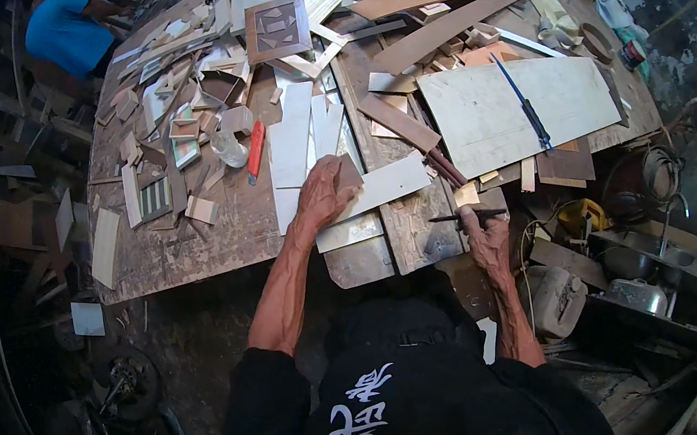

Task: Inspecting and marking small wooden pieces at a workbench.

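Observation:
My left hand point(323, 193) is closed on a small brown wood block point(347, 172), over a pale narrow board point(397, 183) that lies slantwise near the table's front edge. Pale flat panels point(291, 128) lie just beyond that hand. At the front edge to the right, my right hand point(487, 239) grips a thin dark pen point(446, 219), its tip pointing left. What the curled fingers of the left hand cover is hidden.
A red utility knife point(256, 154) lies left of the panels. A blue-and-black slim tool point(525, 106) rests on a large pale board point(474, 104). Wood offcuts point(187, 124) crowd the wooden table point(196, 260). Another person point(65, 35) is at the far left.

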`<action>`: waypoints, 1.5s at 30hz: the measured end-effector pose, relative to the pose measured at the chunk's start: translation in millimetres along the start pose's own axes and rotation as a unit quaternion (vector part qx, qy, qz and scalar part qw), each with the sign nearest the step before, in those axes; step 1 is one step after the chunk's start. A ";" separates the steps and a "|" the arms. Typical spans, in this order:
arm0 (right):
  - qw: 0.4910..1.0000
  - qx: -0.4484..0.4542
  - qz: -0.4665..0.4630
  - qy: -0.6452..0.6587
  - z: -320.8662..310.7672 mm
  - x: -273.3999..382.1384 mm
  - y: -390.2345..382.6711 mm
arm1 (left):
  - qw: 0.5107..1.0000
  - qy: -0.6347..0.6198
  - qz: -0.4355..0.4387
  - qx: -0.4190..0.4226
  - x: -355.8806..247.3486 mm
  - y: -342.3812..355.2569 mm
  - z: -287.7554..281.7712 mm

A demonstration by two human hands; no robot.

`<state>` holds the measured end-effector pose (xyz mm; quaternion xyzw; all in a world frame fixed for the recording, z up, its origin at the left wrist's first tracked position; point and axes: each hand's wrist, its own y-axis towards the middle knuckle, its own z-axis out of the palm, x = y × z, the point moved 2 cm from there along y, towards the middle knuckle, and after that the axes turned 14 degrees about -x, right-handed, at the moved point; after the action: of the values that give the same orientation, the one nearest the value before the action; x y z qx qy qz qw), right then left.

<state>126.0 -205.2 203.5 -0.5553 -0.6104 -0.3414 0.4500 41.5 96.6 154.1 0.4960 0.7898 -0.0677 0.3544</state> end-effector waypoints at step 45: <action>0.806 0.122 -0.457 -0.356 100.9 12.4 94.9 | 0.996 -0.012 0.051 -0.069 -7.2 -15.7 6.4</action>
<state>202.6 -93.9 170.7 -0.2348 -0.9476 -0.2087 0.0573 33.5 80.5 150.1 0.5088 0.7622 -0.0012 0.4002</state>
